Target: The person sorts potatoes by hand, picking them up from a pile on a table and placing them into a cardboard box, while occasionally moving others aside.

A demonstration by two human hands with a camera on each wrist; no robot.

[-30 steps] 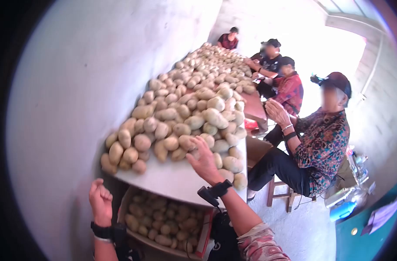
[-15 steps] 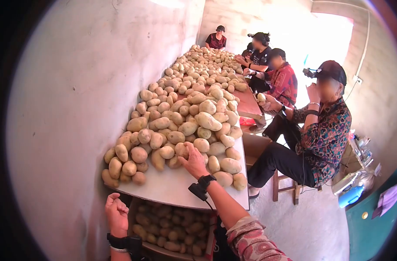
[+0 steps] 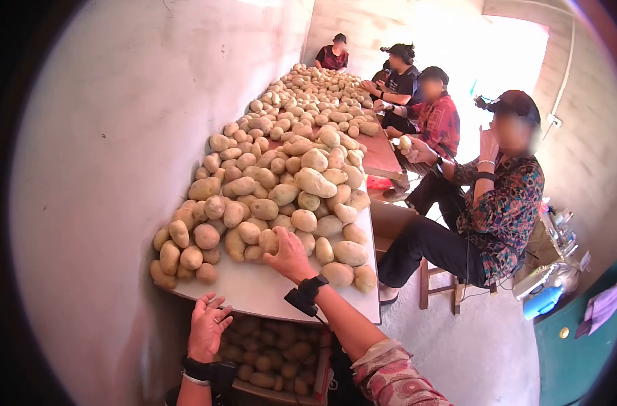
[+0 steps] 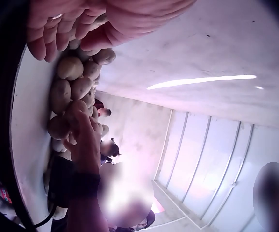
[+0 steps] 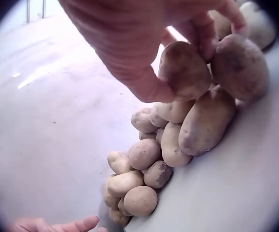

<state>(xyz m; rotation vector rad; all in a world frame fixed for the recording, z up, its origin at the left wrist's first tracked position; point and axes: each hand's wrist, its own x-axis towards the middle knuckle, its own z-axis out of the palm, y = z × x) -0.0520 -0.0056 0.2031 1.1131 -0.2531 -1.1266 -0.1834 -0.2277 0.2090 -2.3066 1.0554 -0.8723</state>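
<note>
Up on the near end of the white table (image 3: 254, 294), the right hand (image 3: 289, 256) curls its thumb and fingers round a potato (image 5: 184, 68) at the front edge of the long potato heap (image 3: 281, 169). This potato is oval, tan with a dull reddish-brown cast and dusty, faintly pitted skin, touching its neighbours. Lower down, the left hand (image 3: 209, 326) hovers with fingers spread, holding nothing, above a crate of potatoes (image 3: 275, 355) under the table edge.
</note>
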